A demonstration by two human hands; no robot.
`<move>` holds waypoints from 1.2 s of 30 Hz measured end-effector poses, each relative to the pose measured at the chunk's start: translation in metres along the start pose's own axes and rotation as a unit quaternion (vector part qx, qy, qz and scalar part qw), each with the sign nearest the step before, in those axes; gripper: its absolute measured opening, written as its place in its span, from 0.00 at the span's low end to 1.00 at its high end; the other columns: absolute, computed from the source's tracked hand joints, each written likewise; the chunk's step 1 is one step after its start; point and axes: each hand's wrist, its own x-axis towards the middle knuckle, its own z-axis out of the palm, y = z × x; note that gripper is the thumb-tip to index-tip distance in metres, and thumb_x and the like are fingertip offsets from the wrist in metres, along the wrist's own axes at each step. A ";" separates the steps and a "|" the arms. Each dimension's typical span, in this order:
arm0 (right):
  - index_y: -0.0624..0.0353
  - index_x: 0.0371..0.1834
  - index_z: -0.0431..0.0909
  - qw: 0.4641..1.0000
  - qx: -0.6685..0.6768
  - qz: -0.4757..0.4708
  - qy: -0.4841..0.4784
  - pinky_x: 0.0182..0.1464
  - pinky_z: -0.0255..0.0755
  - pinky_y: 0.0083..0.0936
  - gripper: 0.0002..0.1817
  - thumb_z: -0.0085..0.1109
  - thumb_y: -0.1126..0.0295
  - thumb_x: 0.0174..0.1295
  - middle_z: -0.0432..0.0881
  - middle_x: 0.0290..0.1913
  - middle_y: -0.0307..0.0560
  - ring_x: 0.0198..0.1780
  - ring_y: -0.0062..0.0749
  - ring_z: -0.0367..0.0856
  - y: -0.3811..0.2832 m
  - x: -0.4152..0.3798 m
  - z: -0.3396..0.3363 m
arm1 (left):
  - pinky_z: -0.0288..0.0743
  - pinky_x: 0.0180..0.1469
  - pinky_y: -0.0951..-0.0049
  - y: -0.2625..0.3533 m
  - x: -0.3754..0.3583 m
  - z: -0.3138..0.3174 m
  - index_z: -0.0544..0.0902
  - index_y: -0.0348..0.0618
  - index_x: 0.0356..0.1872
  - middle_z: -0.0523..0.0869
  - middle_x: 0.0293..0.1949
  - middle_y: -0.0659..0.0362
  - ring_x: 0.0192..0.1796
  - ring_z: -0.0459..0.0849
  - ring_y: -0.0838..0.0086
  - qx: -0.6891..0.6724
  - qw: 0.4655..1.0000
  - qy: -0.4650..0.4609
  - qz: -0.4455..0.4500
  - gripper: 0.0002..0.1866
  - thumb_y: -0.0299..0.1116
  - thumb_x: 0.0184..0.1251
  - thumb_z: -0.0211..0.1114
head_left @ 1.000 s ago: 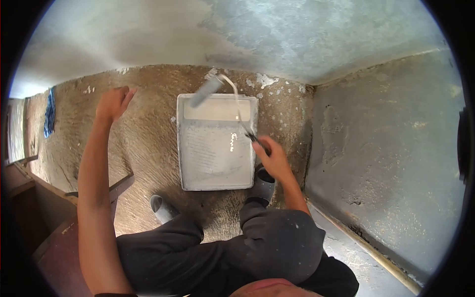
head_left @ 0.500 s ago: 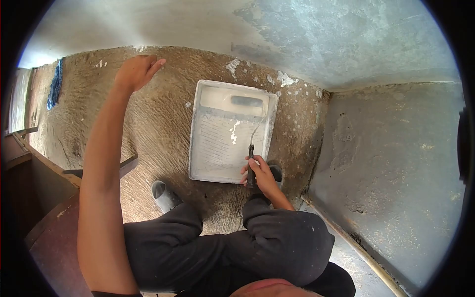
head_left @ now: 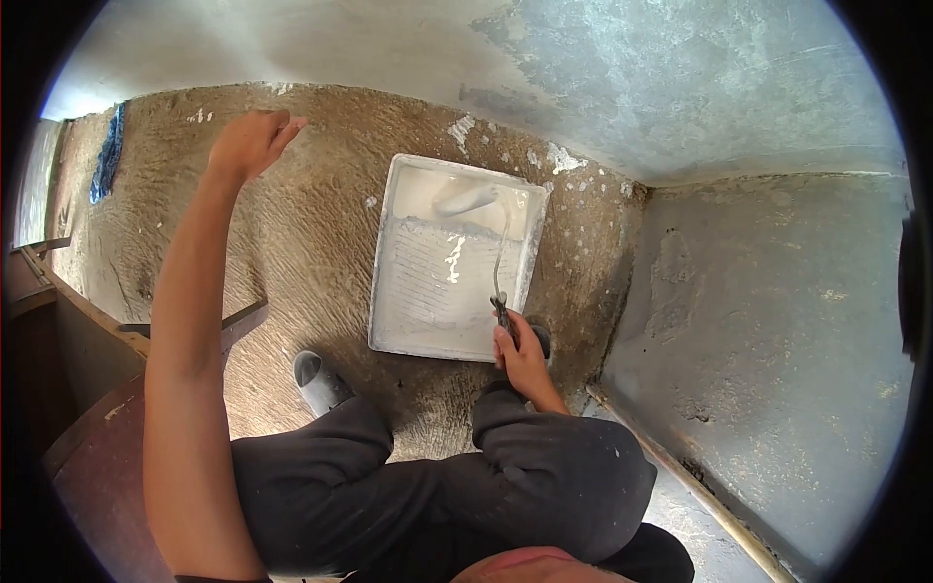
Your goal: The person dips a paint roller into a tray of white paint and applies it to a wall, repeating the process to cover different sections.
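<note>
Between my feet and the wall, a rectangular paint tray (head_left: 433,352) lies on the floor with whitish paint in its far end. My right hand (head_left: 522,358) is wrapped round the dark handle of a paint roller (head_left: 502,311), near the tray's lower right edge. The wire frame runs up to the roller's sleeve, which rests tilted in the paint and is coated white. My left hand (head_left: 255,144) is held out over the floor at the upper left, with fingers curled together and nothing visible in them.
A painted wall (head_left: 408,49) runs along the far side, and a grey wall (head_left: 758,311) stands at the right. A wooden pole (head_left: 690,481) lies lower right. Wooden furniture (head_left: 97,418) is at the left, with a blue cloth (head_left: 108,155) beyond it.
The roller's sleeve has turned from level to tilted and now looks whiter. My right hand has shifted slightly right with the handle. My left hand has moved a little left.
</note>
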 end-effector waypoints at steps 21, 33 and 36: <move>0.62 0.70 0.85 0.914 -0.319 -0.218 0.128 0.52 0.82 0.42 0.20 0.67 0.66 0.80 0.90 0.50 0.58 0.49 0.59 0.90 -0.015 -0.019 -0.016 | 0.80 0.49 0.41 0.002 0.006 0.000 0.85 0.37 0.38 0.87 0.30 0.41 0.41 0.88 0.38 -0.008 0.997 0.069 0.046 0.37 0.64 0.90 0.49; 0.65 0.72 0.84 0.918 -0.323 -0.193 0.129 0.62 0.82 0.40 0.23 0.66 0.62 0.81 0.91 0.60 0.66 0.59 0.58 0.92 -0.014 -0.010 -0.026 | 0.81 0.52 0.42 0.005 0.005 -0.012 0.86 0.37 0.38 0.89 0.33 0.41 0.43 0.89 0.40 -0.015 0.998 0.060 0.012 0.40 0.68 0.90 0.46; 0.66 0.73 0.83 0.943 -0.277 -0.142 0.117 0.64 0.81 0.40 0.25 0.65 0.58 0.83 0.91 0.61 0.67 0.61 0.56 0.93 -0.006 -0.006 -0.031 | 0.81 0.52 0.42 0.006 0.005 -0.011 0.86 0.37 0.38 0.88 0.33 0.42 0.43 0.89 0.41 -0.013 0.998 0.064 0.017 0.39 0.67 0.90 0.46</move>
